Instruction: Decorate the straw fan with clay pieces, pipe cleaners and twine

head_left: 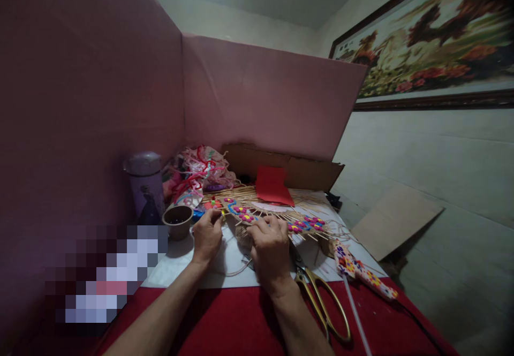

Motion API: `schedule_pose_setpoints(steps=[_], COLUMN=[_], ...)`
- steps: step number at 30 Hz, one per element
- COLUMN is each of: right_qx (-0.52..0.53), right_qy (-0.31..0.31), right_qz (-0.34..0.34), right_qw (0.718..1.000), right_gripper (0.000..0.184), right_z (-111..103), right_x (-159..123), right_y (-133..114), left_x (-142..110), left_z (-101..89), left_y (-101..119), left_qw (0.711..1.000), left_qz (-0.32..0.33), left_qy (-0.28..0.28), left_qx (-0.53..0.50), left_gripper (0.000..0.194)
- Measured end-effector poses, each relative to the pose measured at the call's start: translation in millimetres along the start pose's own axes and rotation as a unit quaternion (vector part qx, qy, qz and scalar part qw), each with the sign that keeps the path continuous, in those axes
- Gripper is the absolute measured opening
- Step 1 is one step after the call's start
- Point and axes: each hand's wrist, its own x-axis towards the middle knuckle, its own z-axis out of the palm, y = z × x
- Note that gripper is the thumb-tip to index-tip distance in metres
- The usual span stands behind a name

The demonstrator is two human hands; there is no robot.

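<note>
Our right hand (270,246) is gripping the flowered craft (305,224) over the surface (172,274). Our left hand (207,237) is pinching its fingertips together near the craft's left end, on what we cannot tell. Scissors (307,273) are lying nearby.

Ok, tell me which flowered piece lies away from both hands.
The one on the right, past the scissors. The other is up by the left hand and right hand.
</note>
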Motion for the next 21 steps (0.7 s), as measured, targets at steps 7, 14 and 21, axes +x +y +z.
schedule_pose_setpoints(steps=[7, 14, 21], right_qx=[0.010, 0.010, 0.015], right_qy=[-0.001, -0.001, 0.000], right_qz=[0.005, 0.005, 0.007], right_qw=[1.000, 1.000, 1.000], right_gripper=[0.017, 0.017, 0.017], right_z=[-1.2, -1.7, -2.0], right_x=[0.4, 0.2, 0.5], right_y=[-0.9, -1.8, -2.0], left_x=[-0.8, -0.3, -0.7], left_z=[0.4, 0.4, 0.0], left_y=[-0.2, 0.8, 0.7], left_qw=[1.000, 1.000, 1.000], left_qz=[0.002, 0.005, 0.005], left_qy=[0.000, -0.003, -0.005], left_qx=[-0.001, 0.003, 0.002], left_gripper=[0.013, 0.012, 0.014])
